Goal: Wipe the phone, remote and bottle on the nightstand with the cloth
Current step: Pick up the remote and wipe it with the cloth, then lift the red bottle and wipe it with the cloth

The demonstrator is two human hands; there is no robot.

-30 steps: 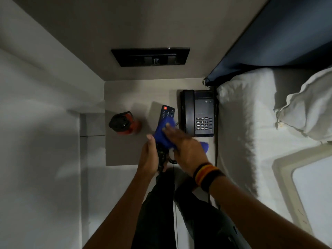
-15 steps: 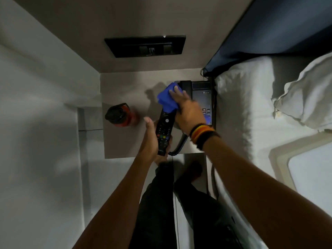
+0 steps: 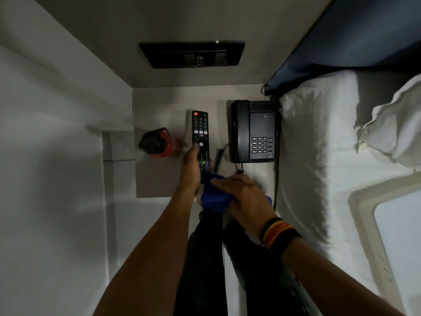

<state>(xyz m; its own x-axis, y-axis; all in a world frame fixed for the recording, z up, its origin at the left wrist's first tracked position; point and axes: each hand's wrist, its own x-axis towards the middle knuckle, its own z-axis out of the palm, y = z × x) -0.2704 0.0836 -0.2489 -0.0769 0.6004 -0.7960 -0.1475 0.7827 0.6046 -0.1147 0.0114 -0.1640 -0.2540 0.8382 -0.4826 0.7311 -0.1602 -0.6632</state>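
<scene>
Nearest, the right hand [image 3: 241, 197] is bunched around the blue cloth [image 3: 214, 197], fingers closed on it at the remote's near end. Half a second ago that cloth was up at the remote's far tip, by the phone; it has since been drawn the whole way back down, so the button face now lies uncovered from end to end. I judge this the finish of one full stroke along the remote, or close to it.

At about 10 o'clock from the cloth, the left hand [image 3: 190, 169] grips the remote [image 3: 200, 142] by its lower half, thumb on the buttons. The remote points toward 12 o'clock over the nightstand [image 3: 157, 179]; whether its far end rests on the top I cannot tell.

Farther out, the bottle [image 3: 157, 142] stands at 9 o'clock from the remote, close beside it and untouched. The phone [image 3: 252, 131] sits at 3 o'clock, handset in its cradle, with its cord [image 3: 219, 156] trailing toward the hands.

The bottle looks to be still waiting; whether the phone is done I cannot tell.
</scene>
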